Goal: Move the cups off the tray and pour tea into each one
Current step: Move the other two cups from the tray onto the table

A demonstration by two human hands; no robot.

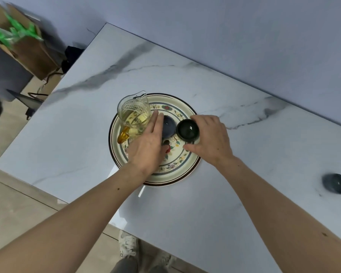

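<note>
A round floral tray point(175, 174) lies on the marble table. On its left side stands a glass pitcher point(134, 115) of yellow tea with an amber handle. Two dark cups are on the tray: a blue-grey cup point(169, 126) in the middle and a dark green cup point(187, 128) to its right. My left hand point(146, 146) wraps around the blue-grey cup from the left. My right hand point(211, 140) grips the dark green cup from the right. A third dark cup point(336, 186) stands on the table far to the right, off the tray.
The marble table point(185, 223) has its near edge at the lower left and a pale wall along the back. A cardboard box point(22, 40) with green plastic and cables sits on the floor at the left. A shoe point(128, 245) shows below.
</note>
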